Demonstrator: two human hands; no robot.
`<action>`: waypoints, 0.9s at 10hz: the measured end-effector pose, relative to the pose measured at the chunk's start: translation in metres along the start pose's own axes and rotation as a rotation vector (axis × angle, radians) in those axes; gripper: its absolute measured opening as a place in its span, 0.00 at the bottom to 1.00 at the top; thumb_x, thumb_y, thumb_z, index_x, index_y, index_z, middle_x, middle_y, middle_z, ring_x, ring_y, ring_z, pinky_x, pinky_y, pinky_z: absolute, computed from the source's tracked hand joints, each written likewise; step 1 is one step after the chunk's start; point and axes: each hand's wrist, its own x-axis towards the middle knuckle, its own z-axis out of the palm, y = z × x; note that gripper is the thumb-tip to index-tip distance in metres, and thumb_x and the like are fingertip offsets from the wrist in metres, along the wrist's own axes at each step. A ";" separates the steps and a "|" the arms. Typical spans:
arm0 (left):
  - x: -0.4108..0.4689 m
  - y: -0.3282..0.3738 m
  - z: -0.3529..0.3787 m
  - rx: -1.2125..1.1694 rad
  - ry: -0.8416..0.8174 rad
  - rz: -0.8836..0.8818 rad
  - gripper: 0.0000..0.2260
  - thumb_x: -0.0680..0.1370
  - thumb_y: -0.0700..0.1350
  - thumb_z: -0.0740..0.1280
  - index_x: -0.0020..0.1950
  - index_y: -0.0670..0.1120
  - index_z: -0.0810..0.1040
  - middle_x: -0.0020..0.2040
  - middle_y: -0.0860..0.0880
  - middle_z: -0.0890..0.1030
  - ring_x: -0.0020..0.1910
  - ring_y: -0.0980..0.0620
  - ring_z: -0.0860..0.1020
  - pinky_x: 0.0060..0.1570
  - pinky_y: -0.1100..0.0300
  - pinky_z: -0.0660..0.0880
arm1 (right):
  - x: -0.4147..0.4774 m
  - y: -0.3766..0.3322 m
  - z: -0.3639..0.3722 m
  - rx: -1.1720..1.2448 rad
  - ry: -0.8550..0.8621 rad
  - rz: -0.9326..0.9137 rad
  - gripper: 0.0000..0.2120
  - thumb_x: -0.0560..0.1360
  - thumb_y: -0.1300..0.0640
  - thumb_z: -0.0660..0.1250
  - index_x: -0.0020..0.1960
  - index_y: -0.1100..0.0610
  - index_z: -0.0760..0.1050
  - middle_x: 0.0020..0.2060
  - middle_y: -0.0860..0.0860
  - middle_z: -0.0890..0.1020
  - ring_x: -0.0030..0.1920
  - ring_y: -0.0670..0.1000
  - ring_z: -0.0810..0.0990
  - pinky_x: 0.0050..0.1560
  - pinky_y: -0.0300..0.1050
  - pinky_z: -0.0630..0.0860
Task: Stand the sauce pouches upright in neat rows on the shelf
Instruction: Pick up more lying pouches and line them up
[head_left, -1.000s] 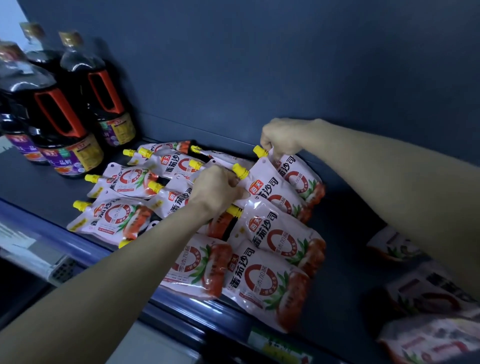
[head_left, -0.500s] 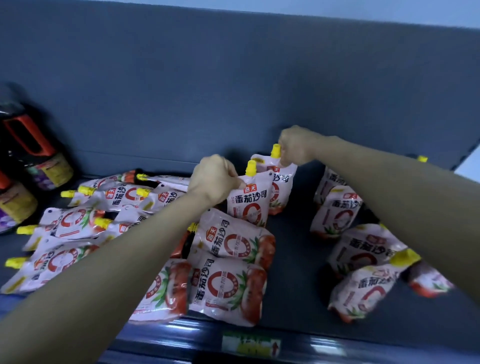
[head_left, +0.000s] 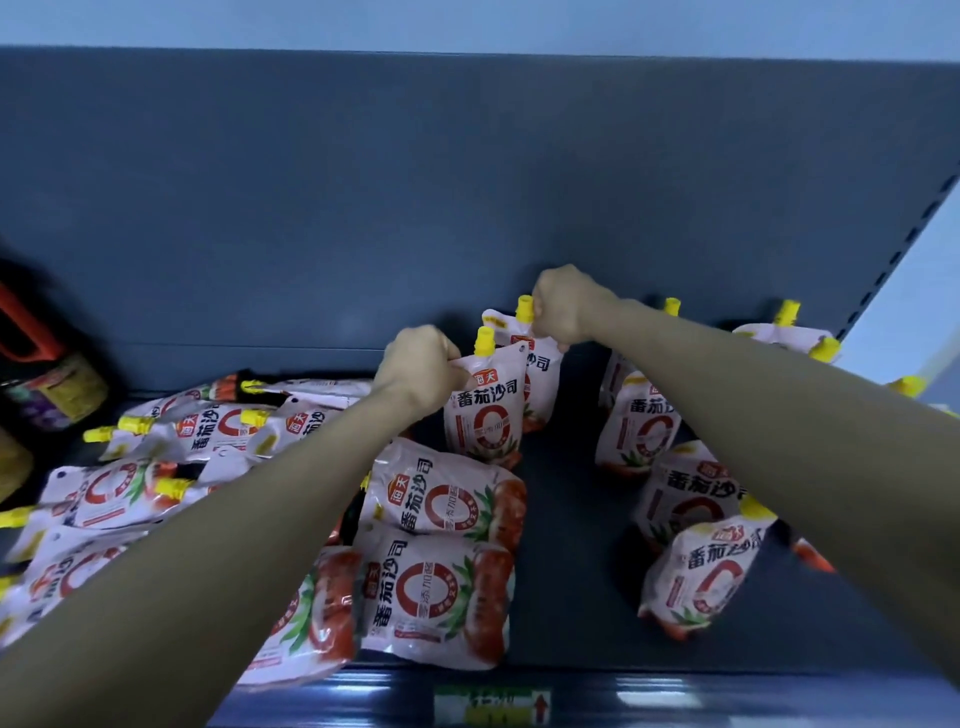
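Note:
Two white-and-red tomato sauce pouches with yellow caps stand upright at the back middle of the dark shelf (head_left: 566, 561). My left hand (head_left: 421, 366) pinches the top corner of the front pouch (head_left: 485, 410). My right hand (head_left: 563, 309) grips the top of the rear pouch (head_left: 540, 358), right beside its cap. In front of them two pouches (head_left: 441, 587) lie flat near the shelf's front edge. Several more lie jumbled at the left (head_left: 156, 467). A row of upright pouches (head_left: 675, 488) runs front to back on the right.
Dark soy sauce bottles with red handles (head_left: 47, 379) stand at the far left. The grey back panel (head_left: 467, 208) rises behind the pouches. A price-label rail (head_left: 493, 704) runs along the front edge. Bare shelf shows between the middle pouches and the right row.
Both hands have raised their pouches from leaning to upright at the back of the shelf. The view has swung right, bringing the right row in and pushing the bottles to the edge.

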 end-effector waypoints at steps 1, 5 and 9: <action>0.004 0.003 0.004 -0.035 0.015 -0.020 0.16 0.68 0.43 0.74 0.25 0.41 0.72 0.25 0.45 0.69 0.26 0.48 0.65 0.26 0.62 0.62 | -0.001 0.000 -0.004 0.053 -0.026 0.029 0.15 0.73 0.65 0.66 0.30 0.58 0.67 0.27 0.56 0.81 0.32 0.55 0.83 0.36 0.44 0.77; 0.004 0.007 0.008 -0.135 -0.111 0.026 0.14 0.69 0.43 0.74 0.35 0.33 0.77 0.31 0.43 0.70 0.32 0.48 0.65 0.32 0.58 0.64 | -0.029 -0.003 -0.014 0.025 0.015 0.026 0.06 0.75 0.65 0.61 0.41 0.65 0.75 0.42 0.59 0.79 0.41 0.56 0.76 0.40 0.44 0.73; -0.033 0.029 -0.070 0.180 0.227 0.416 0.15 0.73 0.45 0.69 0.58 0.43 0.77 0.56 0.41 0.79 0.55 0.39 0.75 0.54 0.48 0.73 | -0.070 -0.042 -0.038 -0.233 0.343 -0.112 0.16 0.76 0.57 0.61 0.62 0.59 0.72 0.56 0.58 0.79 0.55 0.62 0.78 0.48 0.51 0.76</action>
